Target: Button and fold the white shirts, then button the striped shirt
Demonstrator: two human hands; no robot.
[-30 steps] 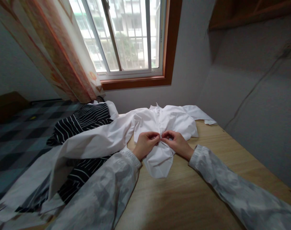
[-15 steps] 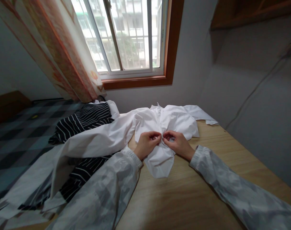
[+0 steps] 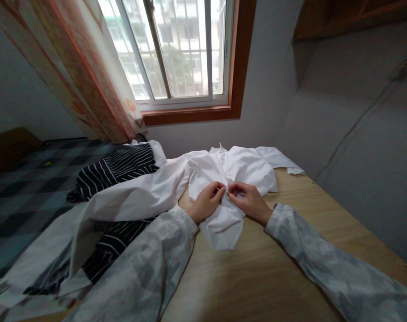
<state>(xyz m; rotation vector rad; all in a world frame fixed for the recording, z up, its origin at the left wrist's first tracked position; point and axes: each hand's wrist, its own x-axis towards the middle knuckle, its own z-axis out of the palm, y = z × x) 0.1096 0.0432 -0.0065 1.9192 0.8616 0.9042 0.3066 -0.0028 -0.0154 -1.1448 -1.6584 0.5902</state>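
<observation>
Wood-grain surface [image 3: 257,268] fills lower centre & right of frame. On it: white shirt [image 3: 246,167] spread at centre, one sleeve trailing toward left edge. Black-and-white striped garment [image 3: 119,167] centre-left, partly under that sleeve. More white cloth [image 3: 29,264] bunched at lower left.

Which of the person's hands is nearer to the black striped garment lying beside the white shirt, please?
Left. The left hand pinches the white shirt at its middle, on the side toward the black striped garment; the right hand pinches just beyond it, farther away.
</observation>
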